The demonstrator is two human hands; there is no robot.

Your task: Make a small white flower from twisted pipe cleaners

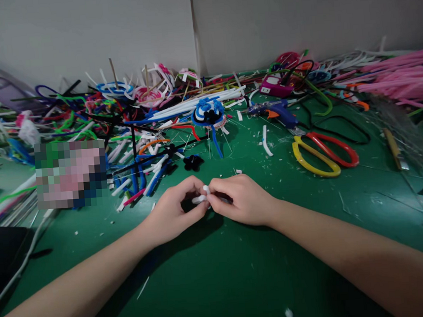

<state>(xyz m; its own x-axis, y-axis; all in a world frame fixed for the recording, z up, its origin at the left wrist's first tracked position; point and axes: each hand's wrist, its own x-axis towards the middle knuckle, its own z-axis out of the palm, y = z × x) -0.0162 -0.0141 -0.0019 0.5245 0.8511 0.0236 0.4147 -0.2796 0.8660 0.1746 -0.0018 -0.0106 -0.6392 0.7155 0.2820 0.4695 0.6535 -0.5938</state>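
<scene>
Wht piece: matt, soft-fuzzy look. Pink stems: same matt fuzz. Table: smooth, semi-gloss, w/ scuffs. Scissors: glossy plas. grips. Glue gun: smooth plas., slight sheen. Bottle: translucent plas., smooth. Film: clear plas., shiny, crinkled. Wall: smooth, matt.

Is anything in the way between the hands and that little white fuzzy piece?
No, nothing visible is. The left hand and right hand already have their fingertips on the white fuzzy piece. The black flower shape and scissors lie beyond the hands, not between.
</scene>
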